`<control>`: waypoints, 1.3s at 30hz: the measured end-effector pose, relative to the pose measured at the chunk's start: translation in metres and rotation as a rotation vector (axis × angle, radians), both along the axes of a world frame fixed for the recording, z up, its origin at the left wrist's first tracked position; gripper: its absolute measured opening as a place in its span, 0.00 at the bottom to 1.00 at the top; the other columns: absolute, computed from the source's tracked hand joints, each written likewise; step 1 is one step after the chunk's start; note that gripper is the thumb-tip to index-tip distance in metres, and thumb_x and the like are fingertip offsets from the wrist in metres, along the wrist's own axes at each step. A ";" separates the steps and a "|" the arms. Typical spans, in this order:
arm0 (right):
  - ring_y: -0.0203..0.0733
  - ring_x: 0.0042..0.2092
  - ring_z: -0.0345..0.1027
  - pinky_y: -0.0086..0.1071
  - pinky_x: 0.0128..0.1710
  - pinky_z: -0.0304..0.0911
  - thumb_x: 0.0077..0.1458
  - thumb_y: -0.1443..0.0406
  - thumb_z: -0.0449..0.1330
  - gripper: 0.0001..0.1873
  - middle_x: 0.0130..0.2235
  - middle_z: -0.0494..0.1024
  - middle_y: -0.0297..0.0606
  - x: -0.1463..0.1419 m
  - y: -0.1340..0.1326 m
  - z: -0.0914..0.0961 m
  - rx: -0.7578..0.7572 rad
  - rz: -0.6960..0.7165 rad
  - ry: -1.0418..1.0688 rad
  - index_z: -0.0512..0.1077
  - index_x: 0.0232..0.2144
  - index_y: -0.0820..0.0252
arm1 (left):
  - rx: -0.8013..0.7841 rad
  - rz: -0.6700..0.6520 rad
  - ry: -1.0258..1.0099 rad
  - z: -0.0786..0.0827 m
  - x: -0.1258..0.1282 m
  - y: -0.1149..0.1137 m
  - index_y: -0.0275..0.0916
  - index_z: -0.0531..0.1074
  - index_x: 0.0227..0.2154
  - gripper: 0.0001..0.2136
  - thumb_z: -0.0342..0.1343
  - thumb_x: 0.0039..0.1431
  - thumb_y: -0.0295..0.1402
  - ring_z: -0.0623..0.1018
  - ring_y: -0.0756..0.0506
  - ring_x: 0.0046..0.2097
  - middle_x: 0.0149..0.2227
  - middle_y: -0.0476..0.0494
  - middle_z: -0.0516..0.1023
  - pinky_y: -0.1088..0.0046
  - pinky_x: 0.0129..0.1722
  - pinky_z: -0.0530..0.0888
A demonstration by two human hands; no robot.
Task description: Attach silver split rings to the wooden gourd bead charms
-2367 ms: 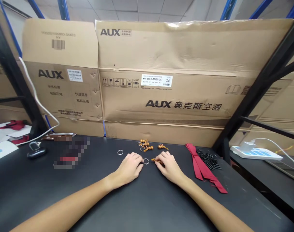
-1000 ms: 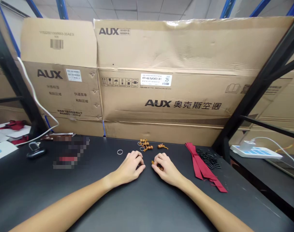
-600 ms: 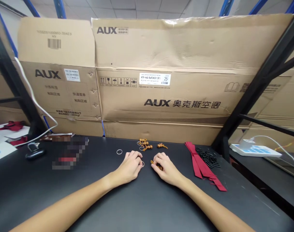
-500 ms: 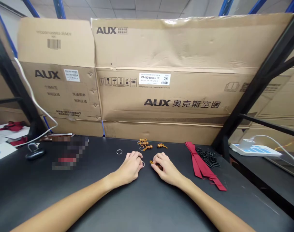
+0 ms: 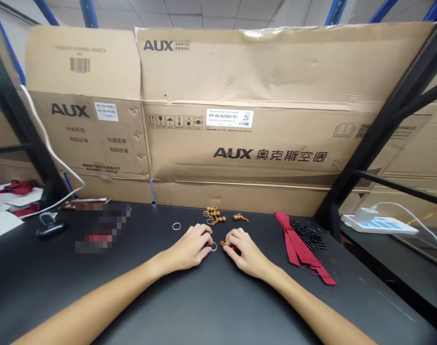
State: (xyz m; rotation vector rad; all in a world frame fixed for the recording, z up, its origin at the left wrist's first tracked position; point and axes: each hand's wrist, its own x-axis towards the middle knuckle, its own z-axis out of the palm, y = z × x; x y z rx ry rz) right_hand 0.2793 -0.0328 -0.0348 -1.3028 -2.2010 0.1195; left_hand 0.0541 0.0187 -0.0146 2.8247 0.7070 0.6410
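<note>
At the middle of the black table, my left hand (image 5: 192,247) is closed, its thumb and forefinger pinching a thin silver split ring (image 5: 214,247). Facing it a short way to the right, my right hand (image 5: 247,253) curls around a small wooden gourd charm; the fingers hide most of it, and its orange cord (image 5: 223,243) pokes out toward the ring. Ring and cord are apart. Beyond both hands lie several more gourd charms (image 5: 221,219) with silver rings among them. A single gourd charm (image 5: 237,217) sits to their right, and a loose ring (image 5: 177,226) to their left.
Right of my hands lie dark red ribbon strips (image 5: 293,244) beside a pile of black clasps (image 5: 310,235). Cardboard sheets (image 5: 236,143) stand along the back edge. A black oval object (image 5: 51,229) is at the left, and a white power strip (image 5: 380,224) lies beyond the right frame post.
My left thumb and forefinger have opened out slightly, and more of the ring shows between them. The cord end in my right hand has shifted slightly left.
</note>
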 end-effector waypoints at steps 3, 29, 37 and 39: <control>0.42 0.39 0.61 0.38 0.40 0.59 0.62 0.64 0.53 0.08 0.37 0.72 0.37 0.000 0.000 0.001 0.002 0.001 -0.002 0.66 0.29 0.57 | 0.071 -0.044 0.052 0.000 -0.001 0.005 0.39 0.69 0.36 0.04 0.50 0.64 0.28 0.69 0.41 0.51 0.50 0.41 0.68 0.62 0.49 0.67; 0.42 0.38 0.61 0.38 0.39 0.59 0.63 0.64 0.52 0.09 0.36 0.72 0.38 -0.001 -0.001 0.003 -0.003 0.002 -0.020 0.65 0.29 0.57 | 0.206 -0.098 0.159 0.005 0.005 0.001 0.37 0.69 0.34 0.06 0.47 0.65 0.27 0.69 0.40 0.52 0.50 0.38 0.69 0.62 0.50 0.67; 0.42 0.38 0.62 0.38 0.39 0.59 0.62 0.63 0.52 0.08 0.36 0.72 0.38 -0.002 0.000 0.001 -0.001 0.003 -0.012 0.67 0.31 0.57 | 0.139 -0.088 0.107 -0.001 0.006 0.000 0.37 0.67 0.33 0.08 0.44 0.65 0.24 0.69 0.41 0.49 0.47 0.37 0.69 0.62 0.49 0.68; 0.42 0.38 0.62 0.38 0.39 0.58 0.62 0.64 0.53 0.07 0.36 0.72 0.38 -0.002 0.000 0.000 0.003 0.003 -0.015 0.68 0.32 0.57 | 0.088 -0.059 0.063 -0.003 0.007 -0.001 0.37 0.66 0.32 0.08 0.43 0.65 0.25 0.69 0.41 0.48 0.46 0.37 0.68 0.61 0.48 0.68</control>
